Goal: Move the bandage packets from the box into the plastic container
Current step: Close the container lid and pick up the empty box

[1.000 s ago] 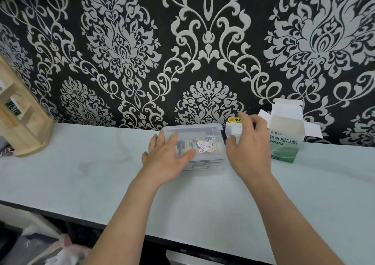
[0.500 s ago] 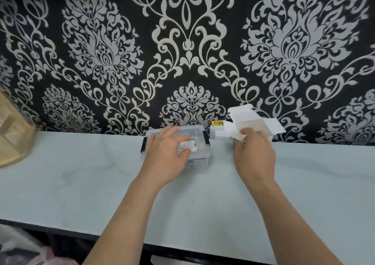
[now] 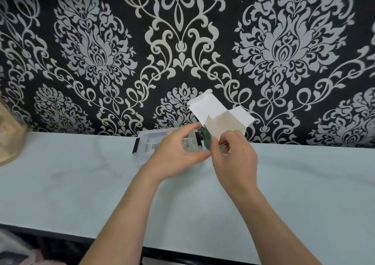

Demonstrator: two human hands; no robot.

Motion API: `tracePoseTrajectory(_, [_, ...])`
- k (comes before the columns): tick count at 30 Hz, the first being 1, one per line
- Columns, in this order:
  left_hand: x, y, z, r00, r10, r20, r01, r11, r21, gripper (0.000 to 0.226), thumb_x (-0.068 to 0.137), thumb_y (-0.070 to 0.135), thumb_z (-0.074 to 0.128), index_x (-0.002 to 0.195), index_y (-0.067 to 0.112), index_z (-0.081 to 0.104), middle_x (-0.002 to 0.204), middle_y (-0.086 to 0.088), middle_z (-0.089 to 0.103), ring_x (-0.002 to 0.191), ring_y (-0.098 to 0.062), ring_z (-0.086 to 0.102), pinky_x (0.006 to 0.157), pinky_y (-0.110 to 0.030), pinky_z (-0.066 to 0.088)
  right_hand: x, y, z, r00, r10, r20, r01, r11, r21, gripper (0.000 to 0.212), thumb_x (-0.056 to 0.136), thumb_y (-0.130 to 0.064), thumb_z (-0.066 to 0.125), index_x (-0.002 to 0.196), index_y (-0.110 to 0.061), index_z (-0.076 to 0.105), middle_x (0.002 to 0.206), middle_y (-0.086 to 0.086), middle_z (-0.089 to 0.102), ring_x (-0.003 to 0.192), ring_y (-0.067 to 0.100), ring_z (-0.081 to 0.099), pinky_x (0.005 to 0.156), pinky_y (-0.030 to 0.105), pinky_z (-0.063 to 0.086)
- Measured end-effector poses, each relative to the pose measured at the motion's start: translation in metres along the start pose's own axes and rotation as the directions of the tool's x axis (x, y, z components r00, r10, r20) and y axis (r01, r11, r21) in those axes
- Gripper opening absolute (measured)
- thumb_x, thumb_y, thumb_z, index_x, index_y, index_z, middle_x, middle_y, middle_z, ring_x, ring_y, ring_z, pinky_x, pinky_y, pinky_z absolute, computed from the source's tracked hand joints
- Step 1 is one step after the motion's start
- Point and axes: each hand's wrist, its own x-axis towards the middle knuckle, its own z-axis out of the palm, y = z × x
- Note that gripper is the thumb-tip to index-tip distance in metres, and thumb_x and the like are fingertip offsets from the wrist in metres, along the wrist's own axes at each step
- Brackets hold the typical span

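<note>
I'm holding the bandage box [image 3: 221, 122] up off the counter [image 3: 81, 183] with my right hand [image 3: 233, 159], fingers wrapped round its lower end — it is tilting, white flaps open toward the patterned wallpaper [image 3: 101, 51]. My left hand [image 3: 178, 153] is spreading open just beside the box, index finger reaching to its edge; I cannot tell whether it is touching. The clear plastic container [image 3: 146, 145] is sitting behind my left hand, against the wall. No bandage packets are showing clearly.
</note>
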Motion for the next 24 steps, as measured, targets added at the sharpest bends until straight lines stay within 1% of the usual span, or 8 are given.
tracePoseTrajectory(3, [-0.003, -0.027, -0.001, 0.999, 0.017, 0.038, -0.035, 0.839, 0.543, 0.076, 0.082, 0.056, 0.063, 0.147, 0.039, 0.029, 0.157, 0.012, 0.025, 0.144, -0.012, 0.017, 0.115, -0.036, 0.014, -0.003, 0.0, 0.003, 0.999, 0.037, 0.022, -0.038, 0.998, 0.041, 0.028, 0.09, -0.019, 0.062, 0.068, -0.015, 0.044, 0.066, -0.004, 0.046, 0.059, 0.017, 0.042, 0.055, 0.028, 0.029])
tracePoseTrajectory(7, [-0.005, -0.038, 0.009, 0.993, 0.066, -0.095, 0.005, 0.796, 0.605, 0.059, 0.092, 0.054, 0.049, 0.146, 0.037, 0.033, 0.158, 0.006, 0.026, 0.146, -0.015, 0.019, 0.117, -0.038, 0.012, -0.003, -0.018, 0.001, 0.989, -0.026, -0.143, 0.049, 0.986, 0.159, 0.023, 0.088, -0.013, 0.062, 0.071, -0.013, 0.046, 0.068, -0.002, 0.047, 0.06, 0.018, 0.045, 0.057, 0.022, 0.031])
tracePoseTrajectory(9, [-0.006, -0.039, 0.007, 0.99, 0.075, -0.118, -0.001, 0.85, 0.526, 0.066, 0.09, 0.045, 0.058, 0.148, 0.032, 0.029, 0.155, 0.006, 0.031, 0.143, -0.015, 0.024, 0.117, -0.035, 0.015, -0.003, -0.031, 0.002, 0.968, -0.063, -0.242, 0.12, 0.966, 0.227, 0.019, 0.088, -0.011, 0.06, 0.073, -0.006, 0.05, 0.069, 0.003, 0.05, 0.062, 0.022, 0.048, 0.058, 0.028, 0.039])
tracePoseTrajectory(12, [-0.016, -0.035, -0.011, 0.993, 0.001, -0.117, 0.005, 0.999, 0.053, 0.1, 0.077, 0.03, 0.079, 0.15, 0.039, 0.012, 0.15, 0.018, 0.031, 0.135, -0.004, 0.031, 0.108, -0.024, 0.029, -0.007, -0.047, 0.009, 0.955, -0.09, -0.282, 0.177, 0.937, 0.302, 0.02, 0.091, -0.014, 0.054, 0.077, 0.0, 0.054, 0.07, 0.007, 0.052, 0.063, 0.024, 0.049, 0.058, 0.035, 0.043])
tracePoseTrajectory(15, [-0.033, -0.025, -0.031, 0.985, 0.104, -0.138, -0.122, 0.983, -0.136, 0.121, 0.063, 0.033, 0.086, 0.147, 0.05, 0.0, 0.153, 0.024, 0.02, 0.141, 0.001, 0.022, 0.113, -0.029, 0.028, -0.015, -0.067, 0.02, 0.971, -0.085, -0.222, 0.169, 0.906, 0.389, 0.021, 0.09, -0.018, 0.052, 0.075, -0.004, 0.051, 0.068, 0.003, 0.05, 0.063, 0.016, 0.044, 0.057, 0.032, 0.04])
tracePoseTrajectory(19, [-0.062, -0.013, -0.051, 0.926, 0.132, -0.353, -0.171, 0.982, -0.083, 0.084, 0.067, 0.044, 0.075, 0.115, 0.078, 0.015, 0.125, 0.045, 0.036, 0.124, 0.009, 0.039, 0.098, -0.013, 0.036, -0.028, -0.102, 0.035, 0.982, -0.15, -0.119, 0.189, 0.847, 0.497, 0.022, 0.09, -0.019, 0.052, 0.074, -0.003, 0.051, 0.068, 0.004, 0.05, 0.062, 0.014, 0.043, 0.056, 0.029, 0.04])
tracePoseTrajectory(22, [-0.086, -0.025, -0.073, 0.852, 0.055, -0.521, -0.106, 0.992, -0.069, 0.06, 0.067, 0.045, 0.076, 0.104, 0.065, 0.034, 0.104, 0.023, 0.059, 0.095, 0.004, 0.058, 0.075, -0.019, 0.045, -0.039, -0.131, 0.044, 0.976, -0.217, -0.001, 0.177, 0.791, 0.586, 0.017, 0.087, -0.021, 0.057, 0.092, -0.005, 0.057, 0.089, 0.004, 0.052, 0.074, 0.005, 0.046, 0.067, 0.016, 0.04])
tracePoseTrajectory(24, [-0.103, -0.037, -0.088, 0.822, -0.019, -0.569, -0.047, 0.994, -0.102, 0.062, 0.068, 0.04, 0.079, 0.109, 0.056, 0.035, 0.1, 0.021, 0.061, 0.087, 0.003, 0.061, 0.07, -0.023, 0.049, -0.047, -0.149, 0.049, 0.978, -0.19, 0.081, 0.107, 0.8, 0.59, 0.036, 0.082, -0.029, 0.063, 0.111, -0.009, 0.055, 0.109, 0.005, 0.049, 0.09, 0.006, 0.048, 0.079, 0.019, 0.043])
